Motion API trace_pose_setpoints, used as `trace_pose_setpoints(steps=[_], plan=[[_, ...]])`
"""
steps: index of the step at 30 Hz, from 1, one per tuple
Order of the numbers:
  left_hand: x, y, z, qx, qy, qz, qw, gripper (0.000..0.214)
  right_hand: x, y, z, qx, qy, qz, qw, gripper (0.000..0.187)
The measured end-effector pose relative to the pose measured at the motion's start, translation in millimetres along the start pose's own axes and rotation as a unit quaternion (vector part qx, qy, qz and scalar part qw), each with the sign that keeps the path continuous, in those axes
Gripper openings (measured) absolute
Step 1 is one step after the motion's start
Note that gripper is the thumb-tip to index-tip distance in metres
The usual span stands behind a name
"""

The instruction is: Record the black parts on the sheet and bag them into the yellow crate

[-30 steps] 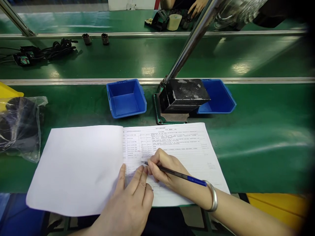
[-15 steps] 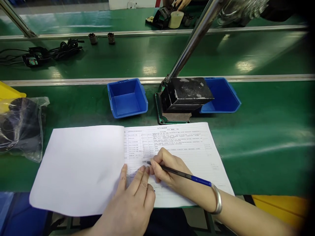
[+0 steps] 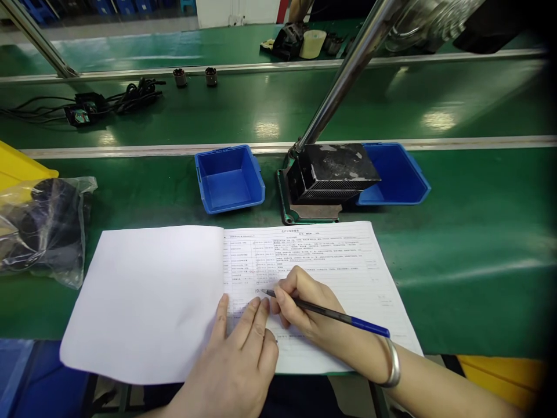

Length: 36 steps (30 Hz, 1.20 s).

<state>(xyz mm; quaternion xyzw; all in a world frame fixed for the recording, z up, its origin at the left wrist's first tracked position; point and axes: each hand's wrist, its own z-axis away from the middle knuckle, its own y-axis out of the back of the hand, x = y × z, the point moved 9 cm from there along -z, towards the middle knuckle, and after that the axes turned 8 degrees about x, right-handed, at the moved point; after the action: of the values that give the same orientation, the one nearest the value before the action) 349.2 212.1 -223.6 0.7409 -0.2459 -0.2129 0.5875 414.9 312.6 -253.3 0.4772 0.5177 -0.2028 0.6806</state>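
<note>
1. Pen (image 3: pixel 331 314) lies slanted in my right hand (image 3: pixel 304 305). Its tip is down on the printed form (image 3: pixel 343 261) just right of the fold, and its blue end points back over the wrist, by the silver bangle (image 3: pixel 391 363).
2. The right-hand fingers are closed tight around the pen near its tip, in a writing grip.
3. My left hand (image 3: pixel 239 360) rests flat on the near part of the form. Its fingers (image 3: pixel 250 316) are stretched out close together and grip nothing, with their tips just beside the pen tip.
4. The form lies open at the near edge of the green tabletop (image 3: pixel 470 232), with a blank page (image 3: pixel 148 296) folded out to the left.
5. Compared with a second ago, the pen tip has crept a little to the right along its line, away from the fold. The left hand has kept its place on the paper.
6. My view has swung since then, so everything sits lower and further right in frame.
7. Beyond the form stands a blue bin (image 3: pixel 230 180). To its right is a black block (image 3: pixel 333 171) on a green base, with a steel rod (image 3: pixel 348 64) rising from it. A second blue bin (image 3: pixel 400 174) sits partly behind the block.
8. At the left lies a clear bag (image 3: pixel 43 229) of dark parts, touching a yellow bin (image 3: pixel 21 168).
9. On the far belts I see a tangle of cables (image 3: pixel 113 101), two small cylinders (image 3: pixel 178 76) and a tape roll (image 3: pixel 314 42).
</note>
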Motion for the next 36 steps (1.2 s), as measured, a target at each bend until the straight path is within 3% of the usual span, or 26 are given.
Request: trace_pose_setpoints(steps=[7, 16, 23, 36], plan=[[-0.1, 1.9, -1.9, 0.003, 0.002, -0.001, 1.0, 0.03, 0.1, 2.1, 0.1, 0.012, -0.011, 0.019, 1.0, 0.021], [-0.4, 0.3, -1.1, -0.018, 0.0, -0.003, 1.0, 0.032, -3.7, 0.4, -1.6, 0.009, 0.028, 0.025, 0.999, 0.019], [-0.2, 3.4, -3.8, 0.002, 0.006, -0.004, 1.0, 0.032, -5.2, -0.8, -1.5, 0.007, 0.043, 0.025, 0.999, 0.017], [-1.1, 1.0, -3.8, -0.006, 0.004, -0.007, 1.0, 0.031, -3.1, -1.4, -4.7, 0.01, 0.008, 0.039, 0.999, 0.015]])
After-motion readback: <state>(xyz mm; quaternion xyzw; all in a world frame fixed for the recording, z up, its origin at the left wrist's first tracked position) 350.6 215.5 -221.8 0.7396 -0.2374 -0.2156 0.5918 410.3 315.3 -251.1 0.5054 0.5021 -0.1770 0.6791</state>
